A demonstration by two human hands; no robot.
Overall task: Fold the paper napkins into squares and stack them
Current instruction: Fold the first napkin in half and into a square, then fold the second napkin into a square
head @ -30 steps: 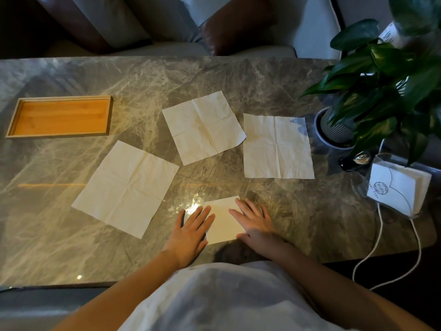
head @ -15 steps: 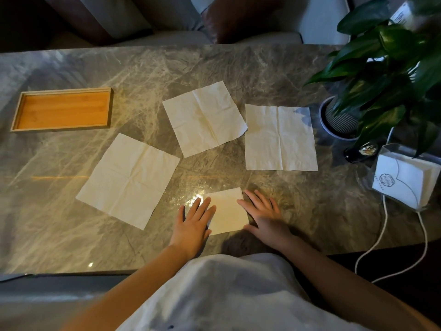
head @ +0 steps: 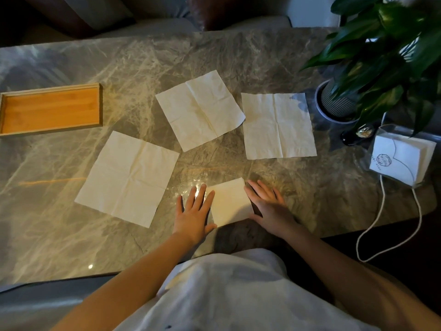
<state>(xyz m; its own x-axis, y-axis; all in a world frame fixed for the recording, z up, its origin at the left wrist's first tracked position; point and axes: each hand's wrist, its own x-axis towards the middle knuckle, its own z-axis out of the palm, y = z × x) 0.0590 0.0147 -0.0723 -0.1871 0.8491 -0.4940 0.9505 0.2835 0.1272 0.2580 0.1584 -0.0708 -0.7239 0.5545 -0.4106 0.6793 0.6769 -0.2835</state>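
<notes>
My left hand (head: 194,212) and right hand (head: 269,206), both spread flat, flank the folded napkin (head: 230,204) at the table's (head: 71,235) near edge; I'd fetch an unfolded napkin (head: 128,177) next.

1. 3 unfolded napkins lie flat on the marble table (head: 71,235): left napkin (head: 128,179), middle napkin (head: 199,109), right napkin (head: 278,125).
2. 1 folded napkin (head: 230,201).
3. 1 wooden tray (head: 50,108).
4. 1 potted plant (head: 381,56).
5. 1 napkin holder (head: 401,158).
6. 2 hands: left hand (head: 194,212), right hand (head: 270,206).
7. 1 white cord (head: 391,225).
</notes>
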